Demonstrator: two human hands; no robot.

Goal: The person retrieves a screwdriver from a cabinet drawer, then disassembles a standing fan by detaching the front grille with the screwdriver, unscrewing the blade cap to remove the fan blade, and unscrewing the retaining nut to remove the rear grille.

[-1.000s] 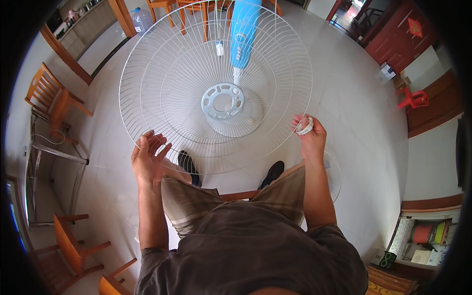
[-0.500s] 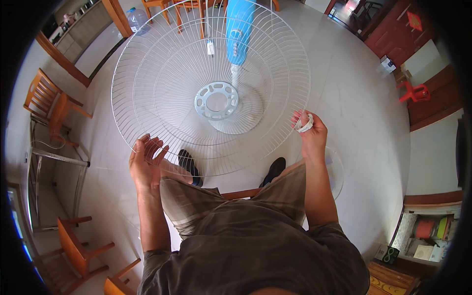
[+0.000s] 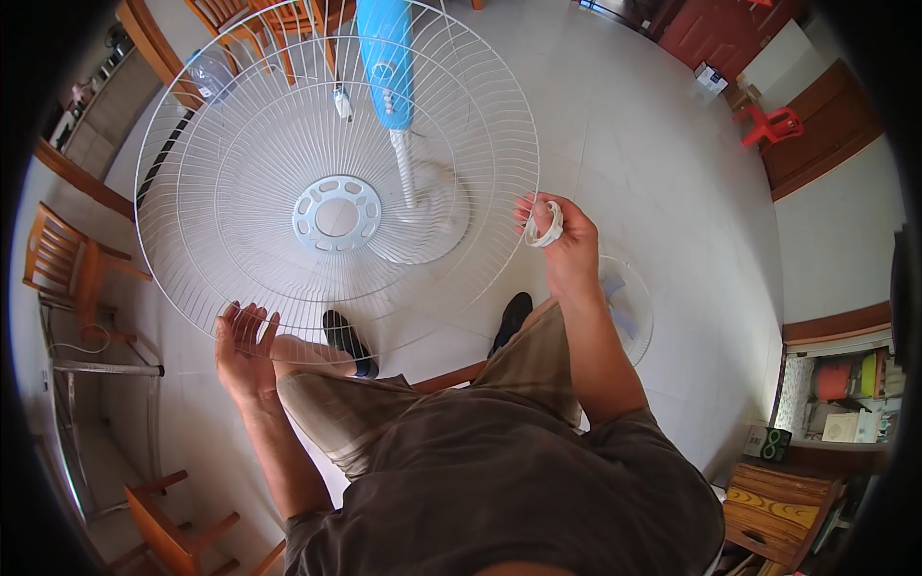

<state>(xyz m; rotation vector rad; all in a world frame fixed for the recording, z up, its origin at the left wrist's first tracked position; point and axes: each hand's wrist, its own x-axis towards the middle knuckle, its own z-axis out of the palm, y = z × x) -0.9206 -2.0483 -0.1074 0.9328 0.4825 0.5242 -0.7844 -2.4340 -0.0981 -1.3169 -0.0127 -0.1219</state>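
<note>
A round wire fan grille with a metal centre plate is held tilted in front of me. My left hand has its fingers curled at the lower left rim. On the other side, my right hand grips the right rim and also has a white plastic ring hooked at its thumb and fingers. Behind the wires stands a blue fan post with a pale pole and a round base, partly covered by the grille.
Beside my right forearm, another round fan part with pale blue blades lies on the floor. Wooden chairs line the left. A red stool and a white box are at the right. A clear bottle stands far left.
The view has turned, so grille, hands and fan post appear further left. The grille remains in both hands and the white ring in the right. More of the bladed part shows.
</note>
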